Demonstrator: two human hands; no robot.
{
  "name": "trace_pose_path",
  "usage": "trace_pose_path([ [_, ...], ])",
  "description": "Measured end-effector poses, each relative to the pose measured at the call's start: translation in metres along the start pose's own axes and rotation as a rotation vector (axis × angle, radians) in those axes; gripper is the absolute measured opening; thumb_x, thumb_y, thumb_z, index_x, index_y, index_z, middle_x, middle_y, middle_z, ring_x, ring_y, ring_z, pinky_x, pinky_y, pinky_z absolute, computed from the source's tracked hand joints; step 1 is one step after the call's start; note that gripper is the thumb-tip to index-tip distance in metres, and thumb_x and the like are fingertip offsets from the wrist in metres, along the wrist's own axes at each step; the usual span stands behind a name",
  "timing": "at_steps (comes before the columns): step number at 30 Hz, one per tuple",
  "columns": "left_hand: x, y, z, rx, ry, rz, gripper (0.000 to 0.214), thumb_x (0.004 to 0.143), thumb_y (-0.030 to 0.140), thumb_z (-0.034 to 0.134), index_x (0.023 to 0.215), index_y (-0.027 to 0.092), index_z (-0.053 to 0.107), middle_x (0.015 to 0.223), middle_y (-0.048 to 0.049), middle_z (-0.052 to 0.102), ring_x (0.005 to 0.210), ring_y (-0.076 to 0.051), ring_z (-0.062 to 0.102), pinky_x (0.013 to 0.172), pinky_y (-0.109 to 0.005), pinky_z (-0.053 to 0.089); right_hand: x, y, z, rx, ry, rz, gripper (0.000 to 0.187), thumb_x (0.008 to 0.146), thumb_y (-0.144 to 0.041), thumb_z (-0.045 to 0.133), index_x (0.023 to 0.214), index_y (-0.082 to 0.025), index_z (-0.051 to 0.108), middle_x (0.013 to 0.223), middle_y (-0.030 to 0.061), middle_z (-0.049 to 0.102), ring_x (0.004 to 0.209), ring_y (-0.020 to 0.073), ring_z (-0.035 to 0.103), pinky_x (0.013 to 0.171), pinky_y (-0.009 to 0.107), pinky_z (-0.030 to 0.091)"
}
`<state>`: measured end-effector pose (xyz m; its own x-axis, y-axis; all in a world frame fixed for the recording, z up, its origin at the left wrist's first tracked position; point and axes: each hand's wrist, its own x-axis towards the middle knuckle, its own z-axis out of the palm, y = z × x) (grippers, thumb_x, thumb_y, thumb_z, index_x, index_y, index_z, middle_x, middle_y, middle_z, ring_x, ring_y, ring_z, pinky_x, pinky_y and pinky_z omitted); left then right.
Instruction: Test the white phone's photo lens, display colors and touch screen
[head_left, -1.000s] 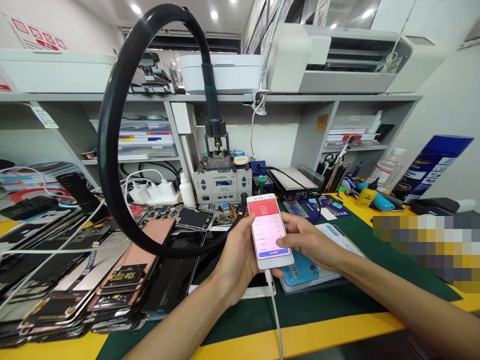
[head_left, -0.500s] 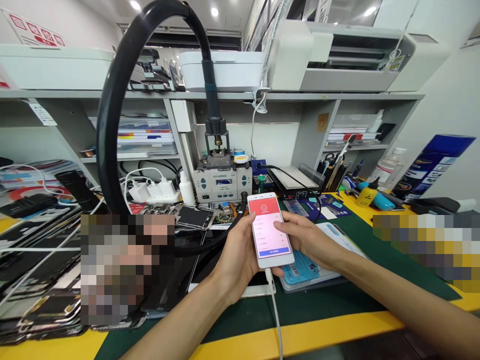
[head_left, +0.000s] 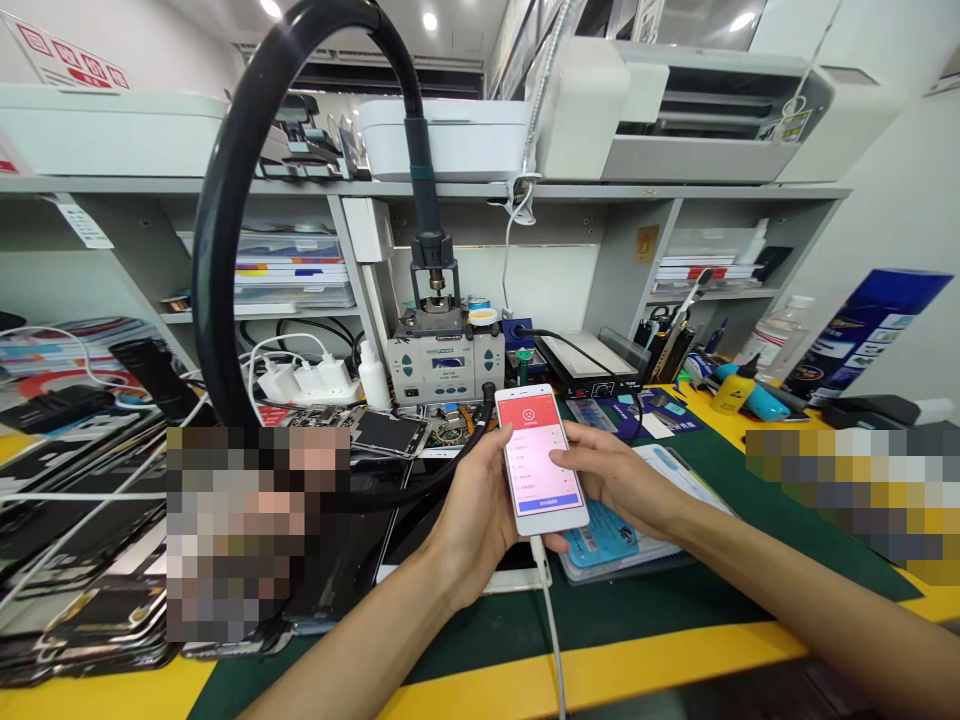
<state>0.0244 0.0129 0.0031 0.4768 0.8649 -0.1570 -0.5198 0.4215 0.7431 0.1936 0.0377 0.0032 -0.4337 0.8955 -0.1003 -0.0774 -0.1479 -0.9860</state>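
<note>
A white smartphone is held upright and slightly tilted above the bench, its lit screen showing a red top, a list and a blue bar at the bottom. My left hand wraps the phone's left side, thumb along the edge. On the other side, my right hand grips it with the thumb over the screen's right part and the other fingers partly hidden behind. A white charging cable is plugged into the phone's lower end and hangs down past the bench edge.
Behind the phone stands a grey hot air station with a thick black hose arching at left. Phone parts lie piled on the left. A clear case lies beneath my right hand on the green mat. A yellow bottle stands right.
My right thumb has shifted slightly down over the screen. The phone, both hands and the cable otherwise stay in place.
</note>
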Motion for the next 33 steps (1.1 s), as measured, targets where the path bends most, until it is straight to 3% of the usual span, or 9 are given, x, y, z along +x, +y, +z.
trace_pose_path([
  [16,0.0002,0.0009,0.0003,0.017,0.009,-0.006,0.048,0.095,0.049,0.04,0.13,0.021,0.056,0.102,-0.012,0.068,0.078,-0.022,0.068,0.057,-0.029,0.056,-0.0005,-0.0006,0.0003,0.004,0.009,0.01,0.043,0.079,-0.031,0.068,0.12,-0.018,0.063,0.088,0.0057,0.071,0.073,0.0196,0.064,0.065,0.032,0.048],
  [25,-0.001,0.0021,0.0015,0.011,0.009,-0.009,0.048,0.096,0.047,0.039,0.131,0.019,0.055,0.104,-0.0131,0.067,0.08,-0.022,0.067,0.057,-0.028,0.056,-0.0002,-0.0002,-0.0028,0.042,-0.075,-0.027,0.039,0.085,-0.025,0.059,0.123,-0.016,0.059,0.087,0.0069,0.071,0.072,0.0192,0.064,0.066,0.031,0.047],
  [33,0.0001,0.0002,-0.0002,0.01,0.004,-0.001,0.048,0.095,0.048,0.04,0.129,0.019,0.057,0.105,-0.013,0.067,0.081,-0.022,0.067,0.058,-0.028,0.056,0.001,0.0011,-0.0022,0.011,-0.046,-0.019,0.036,0.091,-0.031,0.056,0.123,-0.016,0.058,0.087,0.0061,0.069,0.073,0.0183,0.064,0.066,0.031,0.048],
])
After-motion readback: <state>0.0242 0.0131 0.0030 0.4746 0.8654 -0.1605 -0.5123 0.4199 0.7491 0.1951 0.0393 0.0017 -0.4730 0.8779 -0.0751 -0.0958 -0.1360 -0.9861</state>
